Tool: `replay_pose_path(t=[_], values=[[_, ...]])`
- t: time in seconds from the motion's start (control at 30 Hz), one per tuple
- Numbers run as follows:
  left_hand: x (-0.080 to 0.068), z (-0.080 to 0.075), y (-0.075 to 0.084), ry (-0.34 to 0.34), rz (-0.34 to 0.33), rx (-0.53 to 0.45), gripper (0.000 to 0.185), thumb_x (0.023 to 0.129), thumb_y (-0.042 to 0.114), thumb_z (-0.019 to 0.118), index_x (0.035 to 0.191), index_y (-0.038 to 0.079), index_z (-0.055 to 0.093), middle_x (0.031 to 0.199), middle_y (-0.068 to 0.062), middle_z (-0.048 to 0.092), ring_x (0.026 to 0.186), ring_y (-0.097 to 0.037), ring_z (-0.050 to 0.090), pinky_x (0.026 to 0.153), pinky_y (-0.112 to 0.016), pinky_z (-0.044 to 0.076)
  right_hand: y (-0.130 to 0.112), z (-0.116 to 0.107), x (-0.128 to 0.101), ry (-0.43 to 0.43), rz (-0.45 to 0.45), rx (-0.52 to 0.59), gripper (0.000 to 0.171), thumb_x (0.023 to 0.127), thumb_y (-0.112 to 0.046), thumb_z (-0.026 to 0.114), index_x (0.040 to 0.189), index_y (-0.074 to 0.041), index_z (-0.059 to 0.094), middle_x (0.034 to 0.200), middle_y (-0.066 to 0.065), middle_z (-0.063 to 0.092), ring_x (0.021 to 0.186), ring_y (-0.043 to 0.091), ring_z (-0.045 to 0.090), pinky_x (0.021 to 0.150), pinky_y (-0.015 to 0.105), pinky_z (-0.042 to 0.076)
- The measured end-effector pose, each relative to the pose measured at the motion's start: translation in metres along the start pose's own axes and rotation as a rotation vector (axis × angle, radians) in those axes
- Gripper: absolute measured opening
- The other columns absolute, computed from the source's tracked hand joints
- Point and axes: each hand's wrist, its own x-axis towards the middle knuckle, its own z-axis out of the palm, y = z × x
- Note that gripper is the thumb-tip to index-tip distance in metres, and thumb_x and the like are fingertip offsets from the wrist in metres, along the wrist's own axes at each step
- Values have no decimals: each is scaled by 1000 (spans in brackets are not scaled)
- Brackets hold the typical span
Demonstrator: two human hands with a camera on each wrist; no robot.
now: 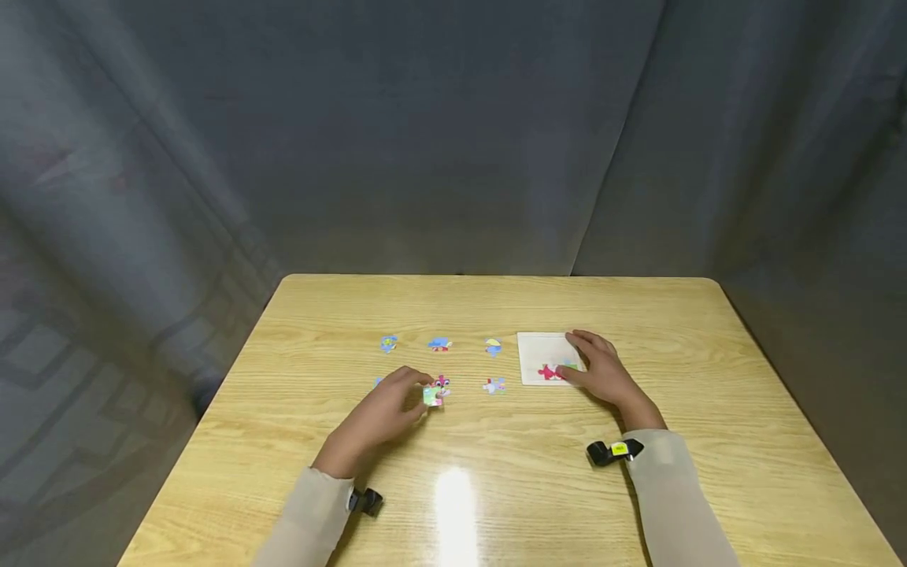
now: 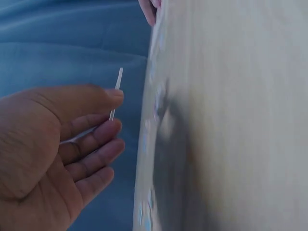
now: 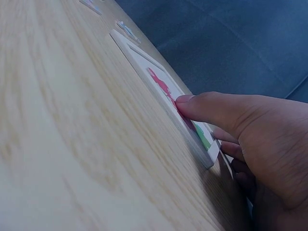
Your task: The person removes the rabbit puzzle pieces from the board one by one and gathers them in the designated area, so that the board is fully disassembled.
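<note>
My left hand (image 1: 383, 413) pinches a green puzzle piece (image 1: 431, 396) between thumb and fingers, raised above the table. Edge-on in the left wrist view, that piece (image 2: 118, 79) looks like a thin white strip. A white puzzle tray (image 1: 537, 348) lies to the right, with joined red and green pieces (image 1: 546, 372) along its near side. Over the tray's right side is my right hand (image 1: 602, 374). Its straight thumb (image 3: 197, 106) presses on the pieces inside, while the other fingers sit by the tray's right edge, partly hidden behind the thumb.
Several loose puzzle pieces lie on the wooden table (image 1: 496, 457) left of the tray. A back row includes a blue piece (image 1: 440, 344) and a blue-yellow one (image 1: 493, 346); a pale piece (image 1: 494, 386) lies nearer. Grey curtains (image 1: 425, 157) hang behind the table and at its sides.
</note>
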Motion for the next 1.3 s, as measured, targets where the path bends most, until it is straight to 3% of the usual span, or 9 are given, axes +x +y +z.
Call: replay_pose_path(t=[0.13, 0.33, 0.67, 1.03, 1.3], values=[[-16, -4, -12, 1, -14, 7, 37, 91, 18, 69, 127, 14, 59, 122, 4, 56, 114, -16, 54, 96, -37, 48, 2, 2, 0, 10, -2, 0, 81, 90, -42, 69, 151, -4, 33, 154, 20, 25, 140, 44, 15, 108, 64, 22], [-39, -10, -28, -14, -44, 5, 37, 91, 21, 71, 126, 18, 59, 126, 4, 56, 127, -22, 49, 104, -43, 42, 1, 2, 0, 14, -7, 1, 80, 89, -41, 70, 151, -5, 34, 154, 19, 25, 141, 44, 15, 108, 64, 22], [-69, -15, -47, -33, -45, 86, 35, 91, 17, 70, 125, 15, 60, 126, 2, 55, 117, -21, 54, 94, -40, 49, -6, -4, -1, 11, 3, -7, 80, 90, -39, 70, 151, -4, 33, 154, 19, 24, 141, 43, 14, 108, 64, 23], [-76, -19, -49, -26, 11, 122, 39, 87, 13, 74, 124, 11, 60, 130, -5, 52, 121, -29, 51, 96, -44, 48, -5, -5, -3, 16, 6, -1, 79, 89, -36, 71, 150, -2, 34, 153, 21, 25, 140, 44, 15, 107, 64, 23], [-77, -21, -48, -52, 3, 128, 40, 89, 14, 73, 126, 10, 60, 133, -8, 50, 124, -32, 48, 99, -47, 45, -5, -4, -2, 21, 4, -10, 79, 89, -36, 71, 150, -2, 34, 153, 21, 26, 140, 44, 16, 108, 64, 23]])
